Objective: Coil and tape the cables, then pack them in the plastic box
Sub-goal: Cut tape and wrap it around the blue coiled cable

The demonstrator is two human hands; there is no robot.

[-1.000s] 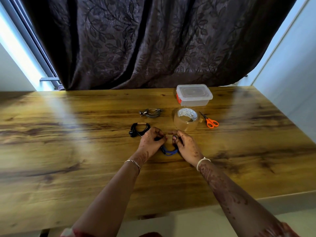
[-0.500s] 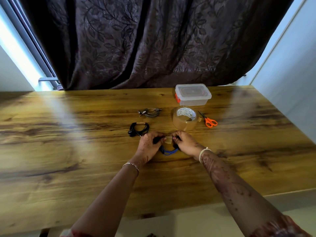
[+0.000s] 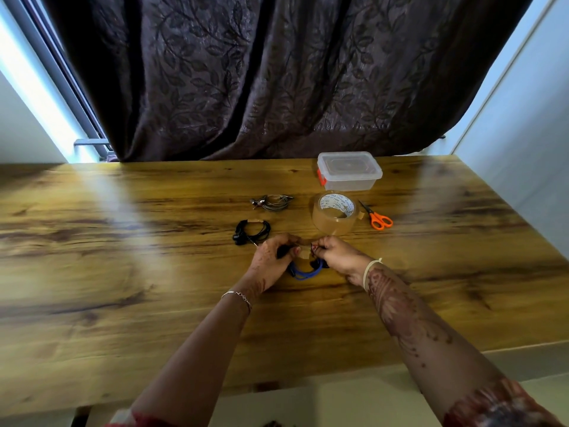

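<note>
A coiled blue cable (image 3: 303, 273) lies on the wooden table (image 3: 123, 272) between my hands. My left hand (image 3: 274, 260) grips its left side and my right hand (image 3: 337, 255) pinches its right side; a strip of brown tape (image 3: 304, 253) sits across the coil's top between my fingers. A taped black cable coil (image 3: 252, 232) lies just left of my hands, and a grey cable coil (image 3: 272, 202) sits behind it. The brown tape roll (image 3: 334, 213) stands behind my right hand. The clear plastic box (image 3: 349, 171) with its lid on sits at the back.
Orange-handled scissors (image 3: 378, 217) lie right of the tape roll. A dark curtain (image 3: 277, 75) hangs along the table's far edge. A pale wall (image 3: 529, 134) borders the right side. The table's near edge runs under my forearms.
My hands have stayed on the blue coil, with my fingers working the tape strip at its top. The view has shifted slightly.
</note>
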